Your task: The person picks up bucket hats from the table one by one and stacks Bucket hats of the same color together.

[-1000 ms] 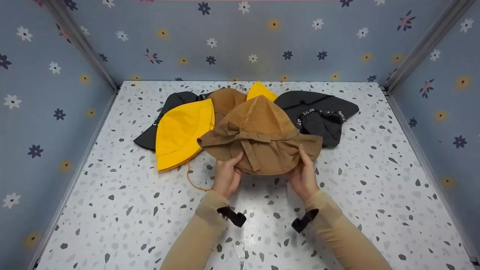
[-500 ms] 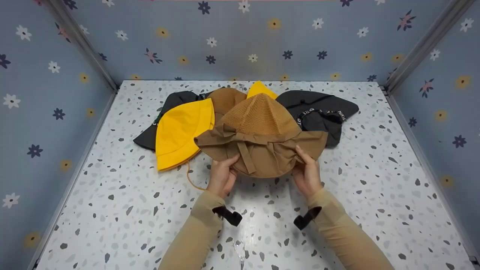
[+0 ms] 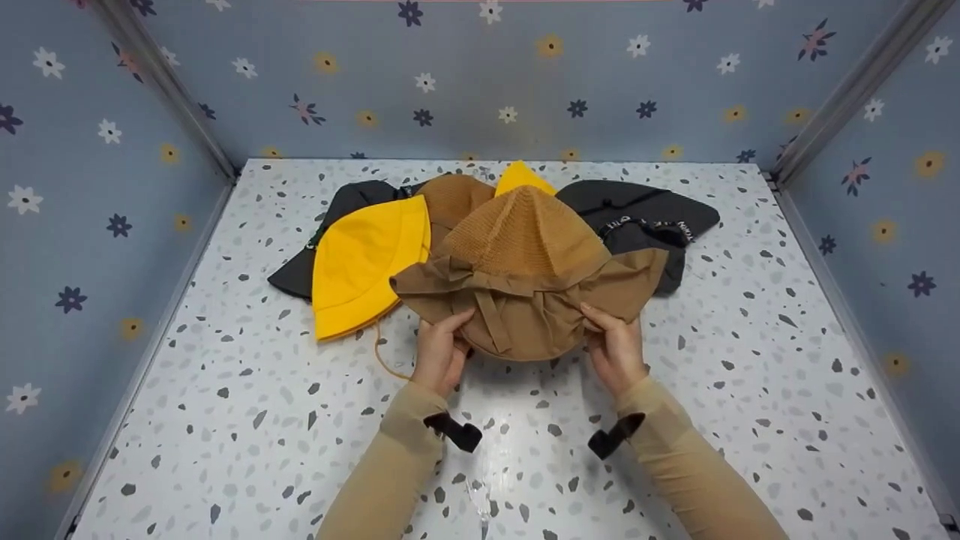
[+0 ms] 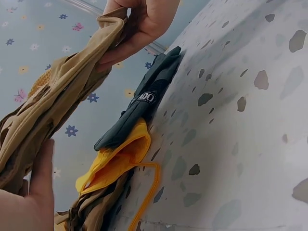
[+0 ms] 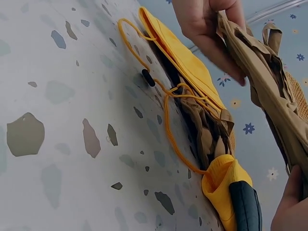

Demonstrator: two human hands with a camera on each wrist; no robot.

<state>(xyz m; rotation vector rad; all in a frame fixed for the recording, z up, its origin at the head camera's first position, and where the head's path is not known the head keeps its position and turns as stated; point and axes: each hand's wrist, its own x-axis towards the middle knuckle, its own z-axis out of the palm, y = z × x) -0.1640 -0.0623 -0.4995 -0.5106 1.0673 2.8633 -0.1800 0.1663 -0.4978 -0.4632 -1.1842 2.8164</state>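
Both hands hold a brown sun hat [image 3: 529, 307] with a woven crown and a wide, ruffled cloth brim, lifted above the table. The left hand [image 3: 444, 349] pinches the brim's near edge on the left, thumb on top. On the right side of the same edge, the right hand [image 3: 616, 346] grips the brim, its thumb pressing the cloth. A cloth bow strap hangs over the brim's front. In the left wrist view the hat [image 4: 62, 96] is seen edge-on, well off the table. Fingers beneath the brim are partly hidden in the head view.
Left of the held hat lies a yellow bucket hat [image 3: 367, 266] with an orange cord [image 5: 168, 125]. Behind are a dark hat [image 3: 364, 199], another brown hat [image 3: 457, 199], a yellow hat [image 3: 521, 178] and dark hats [image 3: 641, 202] at right. Patterned walls enclose the speckled table [image 3: 247, 420].
The hands have spread slightly apart, and the brim is stretched wider, its right end rising. The right thumb has shifted left along the brim. The other hats stay where they were.
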